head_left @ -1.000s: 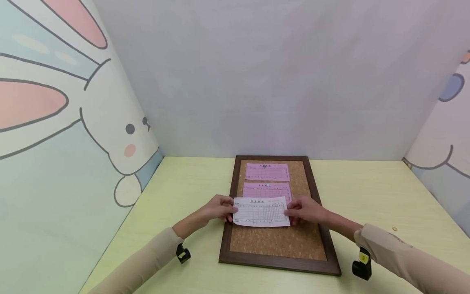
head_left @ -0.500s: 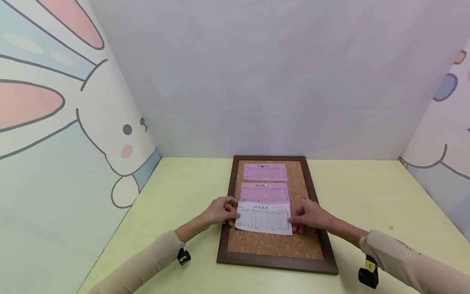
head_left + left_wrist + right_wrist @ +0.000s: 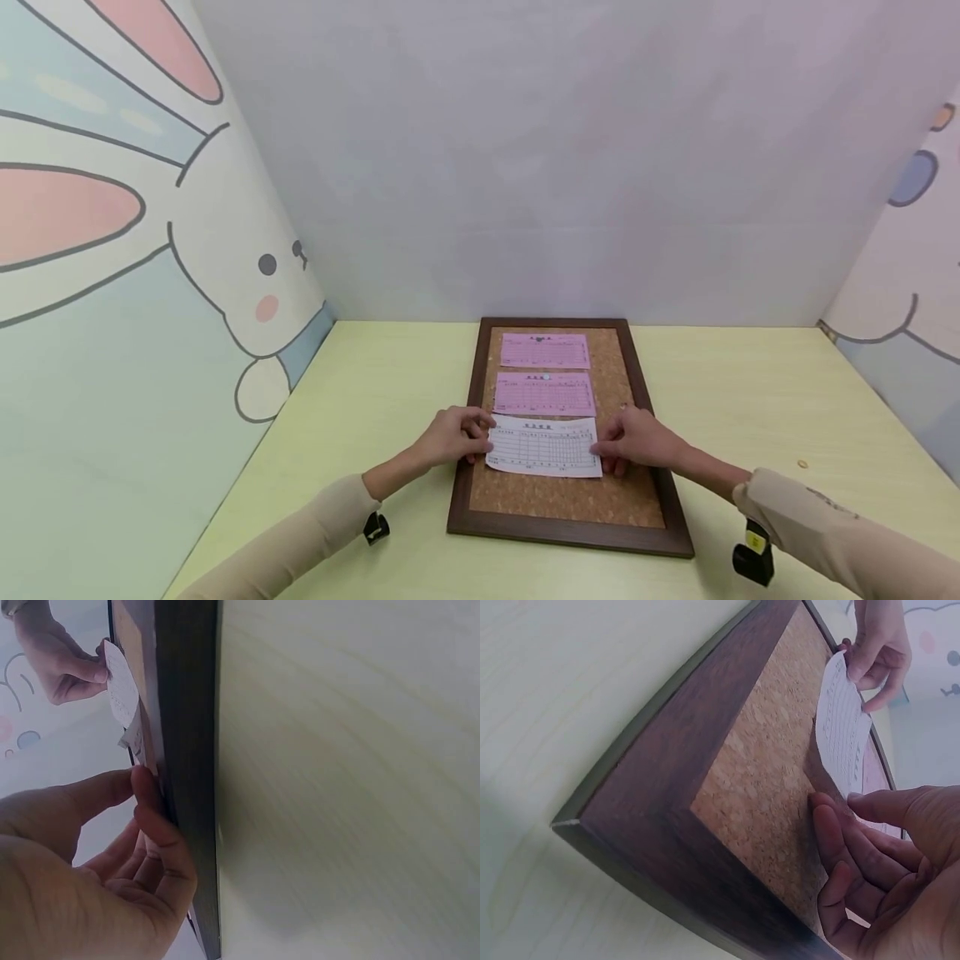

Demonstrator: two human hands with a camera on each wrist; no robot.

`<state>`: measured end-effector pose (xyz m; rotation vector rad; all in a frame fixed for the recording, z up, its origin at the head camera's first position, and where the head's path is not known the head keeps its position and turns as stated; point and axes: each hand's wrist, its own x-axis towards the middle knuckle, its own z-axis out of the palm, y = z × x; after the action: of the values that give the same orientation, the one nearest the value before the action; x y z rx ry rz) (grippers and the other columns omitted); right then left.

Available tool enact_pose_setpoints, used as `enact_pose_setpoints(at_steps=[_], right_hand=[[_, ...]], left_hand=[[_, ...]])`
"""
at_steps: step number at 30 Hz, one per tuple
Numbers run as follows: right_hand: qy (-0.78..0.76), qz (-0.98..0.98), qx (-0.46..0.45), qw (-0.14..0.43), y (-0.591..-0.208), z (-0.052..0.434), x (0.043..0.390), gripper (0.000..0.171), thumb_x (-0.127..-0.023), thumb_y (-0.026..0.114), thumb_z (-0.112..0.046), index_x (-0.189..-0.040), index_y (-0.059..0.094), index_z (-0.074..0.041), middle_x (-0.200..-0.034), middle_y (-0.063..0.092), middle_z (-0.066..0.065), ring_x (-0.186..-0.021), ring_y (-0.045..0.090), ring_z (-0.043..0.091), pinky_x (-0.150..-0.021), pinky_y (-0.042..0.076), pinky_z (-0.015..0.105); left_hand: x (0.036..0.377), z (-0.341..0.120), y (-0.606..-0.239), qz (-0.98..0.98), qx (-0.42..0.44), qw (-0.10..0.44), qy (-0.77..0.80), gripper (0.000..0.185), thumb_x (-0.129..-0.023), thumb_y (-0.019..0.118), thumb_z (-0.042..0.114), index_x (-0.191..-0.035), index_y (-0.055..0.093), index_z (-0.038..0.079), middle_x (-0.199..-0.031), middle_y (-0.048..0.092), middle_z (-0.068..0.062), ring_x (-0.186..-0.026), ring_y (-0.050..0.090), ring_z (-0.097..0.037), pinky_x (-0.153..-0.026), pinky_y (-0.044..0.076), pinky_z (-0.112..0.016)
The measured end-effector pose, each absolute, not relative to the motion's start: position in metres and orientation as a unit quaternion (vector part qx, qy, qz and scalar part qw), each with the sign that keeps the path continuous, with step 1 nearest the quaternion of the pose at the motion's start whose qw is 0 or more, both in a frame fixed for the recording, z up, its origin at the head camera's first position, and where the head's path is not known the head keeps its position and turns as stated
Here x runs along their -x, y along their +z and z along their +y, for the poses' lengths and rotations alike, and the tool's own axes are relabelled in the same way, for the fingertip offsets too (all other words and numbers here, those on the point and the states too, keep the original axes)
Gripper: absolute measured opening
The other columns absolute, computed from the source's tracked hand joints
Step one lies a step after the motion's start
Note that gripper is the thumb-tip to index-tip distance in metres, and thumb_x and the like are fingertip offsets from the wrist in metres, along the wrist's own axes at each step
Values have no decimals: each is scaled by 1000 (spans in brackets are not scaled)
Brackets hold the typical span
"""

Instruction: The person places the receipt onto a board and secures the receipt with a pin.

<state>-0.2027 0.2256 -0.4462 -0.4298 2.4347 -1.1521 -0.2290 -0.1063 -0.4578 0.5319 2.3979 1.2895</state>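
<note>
left hand [image 3: 450, 436]: at the left edge of the white slip, fingers curled and pinching that edge; in the left wrist view the fingertips [image 3: 150, 796] lie against the dark frame of the board
right hand [image 3: 637, 439]: at the right edge of the same slip, thumb and fingers pinching it; in the right wrist view the curled fingers [image 3: 840, 847] rest on the cork just beside the paper
white slip [image 3: 543, 446]: a printed form with a grid of lines, held flat across the middle of the board, just below the lower pink slip; the right wrist view shows it bowed a little off the cork between the two hands
cork board [image 3: 564, 496]: lies flat on the table in a dark wooden frame, long side running away from the person
upper pink slip [image 3: 545, 351]: near the far end of the board
lower pink slip [image 3: 545, 393]: just below the upper one, a small pale pin head at its top middle
table [image 3: 375, 392]: pale yellow-green top
small ring-like thing [image 3: 802, 463]: on the table well to the right of the board, too small to tell what it is
walls: cartoon rabbit [image 3: 255, 275] painted on the left panel
</note>
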Motion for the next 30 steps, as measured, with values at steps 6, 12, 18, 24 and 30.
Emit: enact_pose_setpoints(at_steps=[6,12,18,24,30], right_hand=[[-411,874,167,199,-440,229,202,12,-93,74,-11,-86,78,-2,-68,71,6,-59,67,15,-58,59,27],[-419,866,181,202,-439,231,199,10,-93,72,-7,-90,77,1,-70,70,7,-62,65,16,-58,58,26],[-422,862,192,205,-442,236,197,11,-92,74,-9,-99,76,0,-77,69,5,-64,62,12,-59,57,24],[-426,858,203,202,-443,242,193,13,-92,74,-9,-100,75,1,-82,70,5,-66,63,12,-59,57,24],[-420,863,202,197,-442,247,189,13,-93,74,-12,-100,75,-1,-82,72,4,-66,62,11,-59,57,24]], left_hand=[[230,-107,-458,854,-192,182,449,24,-87,78,1,-109,70,-4,-77,73,-13,-54,59,-8,-54,50,-23],[230,-108,-457,854,-197,187,444,24,-86,78,0,-109,71,-4,-75,71,-13,-54,56,-9,-53,45,-21],[231,-110,-457,852,-206,197,440,26,-86,79,1,-111,72,-4,-75,70,-11,-56,54,-10,-53,43,-20],[232,-114,-458,850,-210,207,436,28,-87,78,3,-113,72,-3,-78,71,-9,-58,56,-8,-55,45,-20],[233,-118,-461,847,-223,213,434,29,-87,78,3,-115,72,-2,-81,72,-8,-59,57,-5,-56,45,-18]])
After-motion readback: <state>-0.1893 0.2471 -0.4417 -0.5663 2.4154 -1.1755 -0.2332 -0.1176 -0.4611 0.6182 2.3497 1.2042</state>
